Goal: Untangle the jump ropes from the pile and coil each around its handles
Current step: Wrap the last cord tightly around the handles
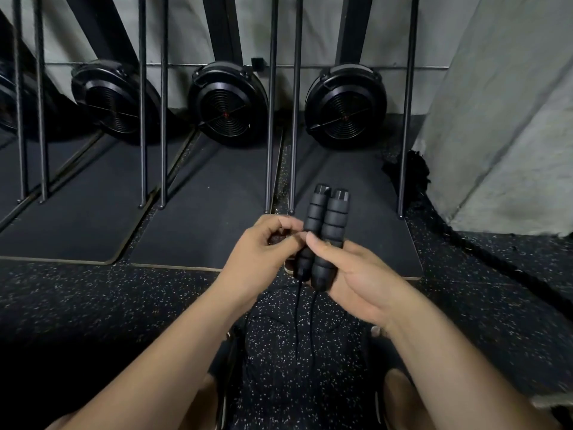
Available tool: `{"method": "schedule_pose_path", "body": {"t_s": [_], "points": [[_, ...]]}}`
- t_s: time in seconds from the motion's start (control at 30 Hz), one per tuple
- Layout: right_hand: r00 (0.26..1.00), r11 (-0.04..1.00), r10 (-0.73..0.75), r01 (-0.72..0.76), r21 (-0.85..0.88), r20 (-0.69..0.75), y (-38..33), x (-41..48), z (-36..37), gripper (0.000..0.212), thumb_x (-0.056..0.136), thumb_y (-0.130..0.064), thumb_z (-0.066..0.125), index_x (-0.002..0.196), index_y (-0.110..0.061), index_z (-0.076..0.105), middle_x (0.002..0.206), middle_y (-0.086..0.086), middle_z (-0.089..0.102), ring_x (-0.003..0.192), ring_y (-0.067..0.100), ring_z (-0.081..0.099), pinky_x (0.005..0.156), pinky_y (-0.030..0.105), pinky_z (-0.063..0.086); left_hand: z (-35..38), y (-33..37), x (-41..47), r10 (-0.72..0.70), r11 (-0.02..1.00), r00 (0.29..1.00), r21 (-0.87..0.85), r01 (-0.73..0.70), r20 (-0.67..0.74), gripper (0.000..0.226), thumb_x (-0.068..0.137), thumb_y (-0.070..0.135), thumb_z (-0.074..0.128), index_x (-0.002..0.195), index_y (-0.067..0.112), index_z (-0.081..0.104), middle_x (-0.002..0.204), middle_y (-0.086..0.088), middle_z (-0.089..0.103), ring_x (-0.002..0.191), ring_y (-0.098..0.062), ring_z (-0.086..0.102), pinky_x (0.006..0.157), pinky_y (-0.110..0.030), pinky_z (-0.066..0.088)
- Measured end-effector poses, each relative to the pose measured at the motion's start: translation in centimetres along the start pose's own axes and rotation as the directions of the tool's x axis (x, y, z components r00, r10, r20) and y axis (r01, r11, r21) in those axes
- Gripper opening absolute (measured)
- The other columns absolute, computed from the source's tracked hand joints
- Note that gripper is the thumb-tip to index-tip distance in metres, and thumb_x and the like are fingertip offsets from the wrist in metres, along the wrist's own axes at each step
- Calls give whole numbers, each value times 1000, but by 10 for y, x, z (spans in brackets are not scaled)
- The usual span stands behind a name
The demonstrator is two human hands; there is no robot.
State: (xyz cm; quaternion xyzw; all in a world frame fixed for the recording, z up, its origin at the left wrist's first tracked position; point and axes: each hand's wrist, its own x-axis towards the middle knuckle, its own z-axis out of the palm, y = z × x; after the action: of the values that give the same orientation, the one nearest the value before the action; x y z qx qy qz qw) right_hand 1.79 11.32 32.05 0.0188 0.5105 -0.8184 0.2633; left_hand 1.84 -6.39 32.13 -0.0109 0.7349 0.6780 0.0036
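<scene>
The floor [93, 305] under me is black rubber flecked with white, and flat dark mats [217, 212] with rounded corners lie on it ahead. Round black fan housings [228, 102] with ringed grilles stand at the far wall, behind thin upright metal rods. A thick, braided black battle rope [459, 240] with a frayed end runs along the floor at my right, beside a rough grey concrete pillar.

My right hand [356, 274] holds the jump rope handles [325, 231] in front of my chest, fingers cupped beneath them and thumb laid across the top. My left hand [260, 246] has its fingers curled, tips bunched against the side of the left handle. I cannot tell whether they pinch anything.

The two handles are black foam cylinders, ribbed into soft rings, lying side by side and touching. Their long axis points away from me, hard caps at the far end. From the near ends a thin black cord [297, 311] hangs down to the floor between my knees.
</scene>
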Motion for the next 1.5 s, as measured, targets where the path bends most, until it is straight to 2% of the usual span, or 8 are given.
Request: {"method": "schedule_pose_path", "body": {"t_s": [0.3, 0.6, 0.7, 0.8, 0.97, 1.07, 1.27, 1.5], "points": [[944, 974, -199, 162, -156, -265, -6, 3, 11, 35, 100, -38, 73, 133, -33, 65, 119, -1, 80, 116, 17, 76, 106, 43, 55, 30, 2, -14, -18, 952, 970, 301, -57, 241, 88, 83, 21, 83, 150, 51, 32, 128, 23, 70, 115, 7, 67, 103, -31, 55], [900, 868, -328, 167, -468, -286, 0, -4, 11, 73, 90, -39, 85, 149, -41, 42, 133, -17, 71, 118, -8, 67, 111, 24, 50, 19, 0, -3, -32, 865, 981, 497, -68, 190, 37, 80, 27, 79, 101, 29, 48, 88, 4, 71, 81, -15, 68, 72, -39, 56], [817, 582, -544, 205, -787, -189, -14, -12, 1, 112, 82, -45, 91, 165, -50, 15, 165, -22, 34, 150, -4, 36, 119, 19, 30, 2, 5, 3, -108, 761, 965, 645, -75, 241, 38, 77, 21, 77, 96, 26, 45, 84, 5, 65, 73, -17, 61, 62, -36, 47], [823, -70, -536, 180, -981, 190, -17, -13, -10, 82, 91, -74, 64, 162, -41, 40, 162, -20, 38, 156, 5, 25, 130, 35, 18, -12, 7, 4, -142, 680, 936, 719, -144, 322, 39, 74, 21, 77, 102, 25, 49, 85, 5, 67, 76, -17, 64, 63, -37, 49], [948, -230, -264, 120, -966, 180, -14, -13, -12, 88, 80, -100, 40, 148, -46, 46, 119, -17, 52, 117, 12, 52, 104, 37, 45, -33, 2, 5, -214, 713, 895, 688, -131, 392, 45, 69, 22, 80, 106, 33, 58, 93, 5, 73, 84, -17, 70, 74, -45, 58], [973, -190, -188, 95, -977, 132, -15, -16, -9, 81, 76, -99, 47, 141, -52, 41, 114, -17, 54, 109, 15, 61, 93, 40, 53, -45, 3, 8, -229, 845, 866, 532, -49, 444, 59, 72, 8, 81, 120, 37, 64, 101, -5, 73, 81, -13, 65, 74, -34, 52], [983, 290, -172, 107, -951, 58, -40, -29, -19, 39, 88, -71, 70, 121, -51, 65, 105, -18, 73, 96, 2, 66, 92, 35, 53, -70, 8, 18, -149, 986, 928, 121, 114, 341, 48, 92, 4, 76, 130, 32, 70, 82, -8, 55, 57, -15, 35, 56, -25, 36], [977, 573, -40, 193, -797, 208, -62, -51, -14, 26, 96, -57, 71, 113, -39, 72, 99, -13, 75, 87, 4, 67, 82, 29, 48, -70, 0, 23, 42, 920, 837, -349, 181, 545, 59, 77, 46, 93, 119, 12, 68, 77, -9, 29, 51, -7, 22, 50, -20, 24]]}}
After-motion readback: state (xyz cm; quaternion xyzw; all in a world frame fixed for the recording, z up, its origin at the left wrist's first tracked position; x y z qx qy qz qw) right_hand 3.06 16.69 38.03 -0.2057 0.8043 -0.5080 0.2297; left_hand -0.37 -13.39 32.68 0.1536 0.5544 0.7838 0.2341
